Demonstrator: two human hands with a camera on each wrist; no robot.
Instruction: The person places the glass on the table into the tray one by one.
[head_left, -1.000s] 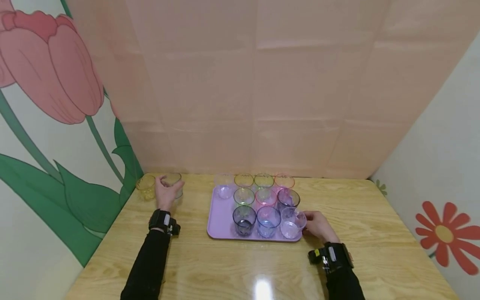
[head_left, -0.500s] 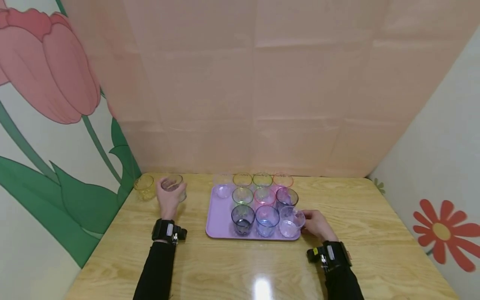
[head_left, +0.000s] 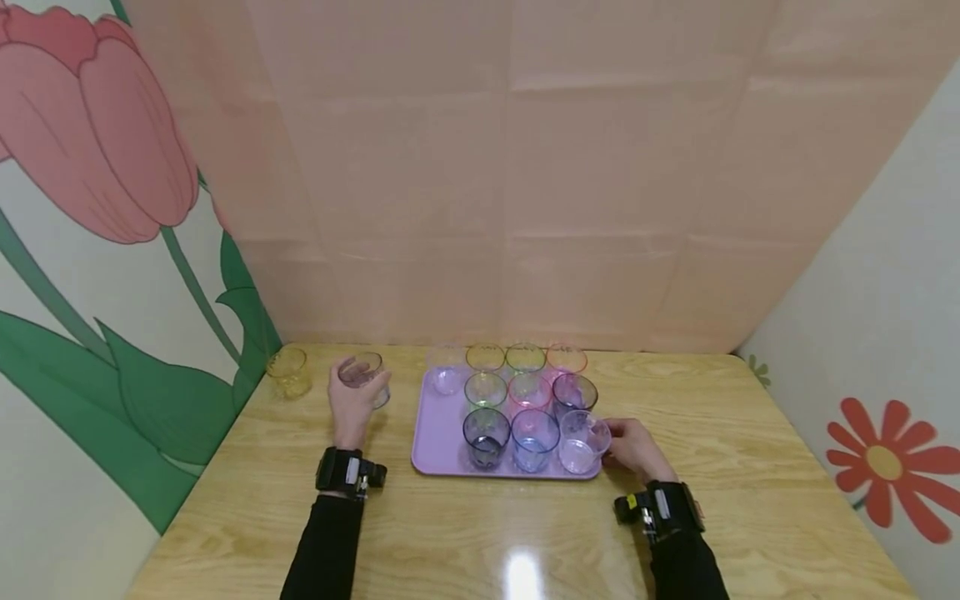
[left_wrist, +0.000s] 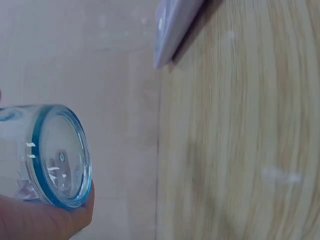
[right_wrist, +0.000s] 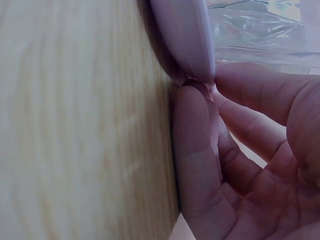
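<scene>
My left hand grips a clear glass tumbler left of the purple tray. The left wrist view shows the tumbler's round base with a bluish edge, raised off the wood and tilted toward the camera, a finger along its lower side. At the tray's front right corner my right hand pinches the rim, thumb on the edge and fingers low against the table, as the right wrist view shows. Beside that hand stands a clear glass on the tray.
Several tinted glasses, including a dark one and a blue one, stand in rows on the tray. A yellow glass is at the table's back left. A pink-beige backdrop closes off the rear of the wooden table.
My left hand has lifted the clear tumbler and carried it rightward, away from the yellow glass and nearer the tray. My right hand stays at the tray's corner.
</scene>
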